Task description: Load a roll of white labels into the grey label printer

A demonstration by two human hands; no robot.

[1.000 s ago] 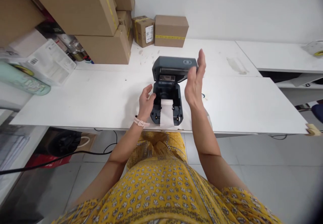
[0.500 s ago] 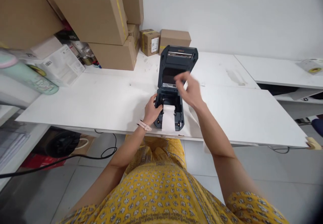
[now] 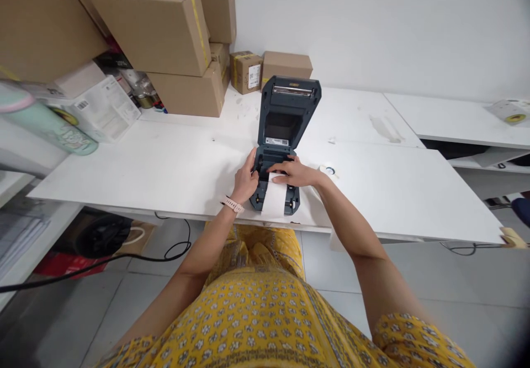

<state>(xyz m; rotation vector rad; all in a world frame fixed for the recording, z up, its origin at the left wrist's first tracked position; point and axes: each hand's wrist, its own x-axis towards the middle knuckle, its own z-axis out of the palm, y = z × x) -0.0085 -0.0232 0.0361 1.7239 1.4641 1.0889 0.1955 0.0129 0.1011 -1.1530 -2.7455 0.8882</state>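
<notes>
A dark grey label printer point(image 3: 285, 115) stands on the white table point(image 3: 165, 163) with its lid swung fully up. A strip of white paper point(image 3: 273, 198) from the roll inside runs out over its front. My left hand point(image 3: 245, 180) grips the printer's left side, fingers curled on the body. My right hand point(image 3: 293, 172) lies over the open bay with fingers stretched flat on the top of the paper.
Cardboard boxes point(image 3: 165, 31) are stacked at the back left, two small ones point(image 3: 285, 65) behind the printer. A green bottle point(image 3: 49, 127) and white packets lie at left. A small tape roll point(image 3: 329, 170) sits right of the printer. A black cable point(image 3: 103, 263) crosses the floor.
The lid went from half raised to fully upright. My right hand left the lid and came down onto the paper in the bay. My left hand stayed on the printer's side.
</notes>
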